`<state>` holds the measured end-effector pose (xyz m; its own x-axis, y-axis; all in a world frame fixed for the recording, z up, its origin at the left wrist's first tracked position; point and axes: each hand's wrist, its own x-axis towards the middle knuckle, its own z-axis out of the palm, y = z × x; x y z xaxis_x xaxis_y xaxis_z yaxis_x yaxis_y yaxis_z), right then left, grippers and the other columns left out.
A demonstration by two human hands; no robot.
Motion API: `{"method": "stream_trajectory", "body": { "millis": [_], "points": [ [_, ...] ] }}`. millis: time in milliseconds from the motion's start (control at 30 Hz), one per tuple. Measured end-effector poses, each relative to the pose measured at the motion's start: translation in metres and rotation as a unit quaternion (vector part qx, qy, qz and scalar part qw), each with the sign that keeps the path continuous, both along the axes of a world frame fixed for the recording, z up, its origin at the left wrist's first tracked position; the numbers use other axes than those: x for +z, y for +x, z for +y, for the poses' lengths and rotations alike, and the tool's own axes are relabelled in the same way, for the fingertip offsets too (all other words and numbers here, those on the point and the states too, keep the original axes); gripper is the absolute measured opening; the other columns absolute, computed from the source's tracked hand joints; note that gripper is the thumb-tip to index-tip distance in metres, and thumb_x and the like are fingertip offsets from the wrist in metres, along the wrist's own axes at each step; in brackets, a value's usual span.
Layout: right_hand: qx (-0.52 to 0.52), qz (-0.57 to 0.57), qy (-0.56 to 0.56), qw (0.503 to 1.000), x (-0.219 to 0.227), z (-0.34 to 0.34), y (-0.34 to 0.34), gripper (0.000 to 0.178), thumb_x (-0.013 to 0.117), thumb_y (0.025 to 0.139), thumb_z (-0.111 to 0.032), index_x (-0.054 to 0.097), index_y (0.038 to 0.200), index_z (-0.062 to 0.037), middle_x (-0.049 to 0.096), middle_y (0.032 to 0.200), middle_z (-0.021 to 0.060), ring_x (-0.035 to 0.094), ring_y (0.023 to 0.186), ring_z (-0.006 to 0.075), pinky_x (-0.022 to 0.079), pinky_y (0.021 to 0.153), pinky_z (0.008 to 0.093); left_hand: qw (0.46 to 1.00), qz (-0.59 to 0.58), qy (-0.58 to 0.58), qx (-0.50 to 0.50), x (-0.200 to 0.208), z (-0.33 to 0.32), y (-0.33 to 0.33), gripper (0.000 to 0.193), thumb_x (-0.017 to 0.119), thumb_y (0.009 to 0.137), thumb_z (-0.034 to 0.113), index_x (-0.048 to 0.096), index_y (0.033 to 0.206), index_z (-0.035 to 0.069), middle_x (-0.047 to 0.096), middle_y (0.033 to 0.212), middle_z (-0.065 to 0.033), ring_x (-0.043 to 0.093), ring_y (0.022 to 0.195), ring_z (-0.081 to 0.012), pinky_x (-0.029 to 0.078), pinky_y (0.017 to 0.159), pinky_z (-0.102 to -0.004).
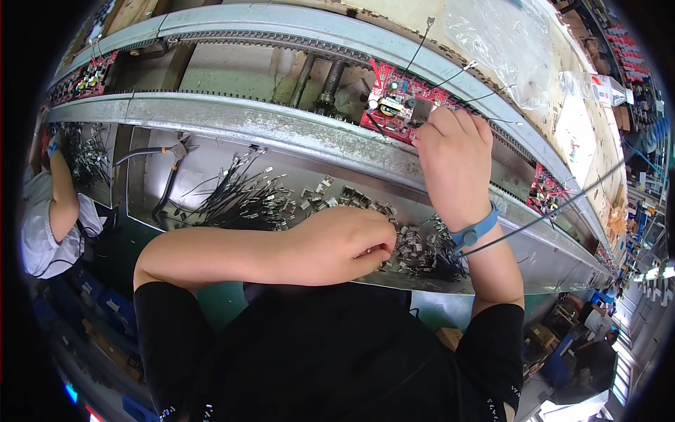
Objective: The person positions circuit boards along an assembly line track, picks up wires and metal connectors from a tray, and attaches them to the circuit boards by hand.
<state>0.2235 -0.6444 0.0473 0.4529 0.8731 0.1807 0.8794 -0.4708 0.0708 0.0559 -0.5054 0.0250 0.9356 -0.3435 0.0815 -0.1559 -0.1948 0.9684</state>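
Two bare hands are attending to separate spots. The right hand (453,144) is bending its fingers down at the right part of a red circuit board (408,91), which is lying between the conveyor rails (232,116). The left hand (358,243) is hanging loosely curled over small metal parts (324,185) in the tray (211,162). Both are looking narrow, but whether either is holding anything I cannot tell. The step in hand appears to be placing or adjusting something on the board; the next move is probably calling for fine fingertip control.
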Motion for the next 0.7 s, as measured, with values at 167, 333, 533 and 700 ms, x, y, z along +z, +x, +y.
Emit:
{"method": "stream_trajectory", "body": {
  "millis": [167, 333, 533, 700],
  "points": [
    [0.02, -0.02, 0.001, 1.0, -0.001, -0.005, -0.005, 0.007, 0.069, 0.077, -0.011, 0.068, 0.085, -0.0094, 0.056, 0.092, 0.0036, 0.058, 0.095, 0.0214, 0.041, 0.098, 0.0403, 1.0, 0.003, 0.011, -0.009, -0.001, 0.001, 0.003, 0.008, 0.065, 0.088, 0.006, 0.06, 0.095, 0.006, 0.061, 0.088, -0.0097, 0.062, 0.081, -0.0304, 0.049, 0.069, -0.0415],
    [0.019, 0.012, 0.016, 1.0, 0.003, -0.015, -0.003, 0.016, 0.069, 0.078, -0.01, 0.069, 0.094, -0.0091, 0.057, 0.095, 0.004, 0.058, 0.099, 0.0227, 0.041, 0.1, 0.0416, 0.999, -0.012, 0.041, 0.009, -0.005, 0.001, 0.008, 0.009, 0.067, 0.087, 0.004, 0.061, 0.094, 0.005, 0.062, 0.087, -0.0099, 0.063, 0.08, -0.029, 0.049, 0.067, -0.0398],
    [0.05, 0.053, 0.133, 0.988, 0.015, -0.041, 0.004, 0.03, 0.071, 0.078, -0.007, 0.069, 0.108, -0.0096, 0.06, 0.103, 0.0058, 0.059, 0.101, 0.0269, 0.042, 0.095, 0.0429, 0.972, -0.112, 0.175, 0.114, -0.002, 0.009, 0.019, 0.014, 0.067, 0.082, -0.001, 0.061, 0.093, 0.003, 0.061, 0.087, -0.0104, 0.061, 0.082, -0.0314, 0.049, 0.071, -0.0411],
    [0.018, 0.075, 0.197, 0.977, 0.004, -0.081, 0.015, 0.029, 0.067, 0.081, -0.003, 0.068, 0.109, -0.0084, 0.061, 0.102, 0.0084, 0.059, 0.098, 0.0301, 0.043, 0.092, 0.0432, 0.899, -0.219, 0.314, 0.212, -0.003, 0.019, 0.029, 0.029, 0.069, 0.079, 0.0, 0.064, 0.107, 0.002, 0.06, 0.097, -0.0142, 0.059, 0.091, -0.0353, 0.049, 0.08, -0.0437]
  ]
}}
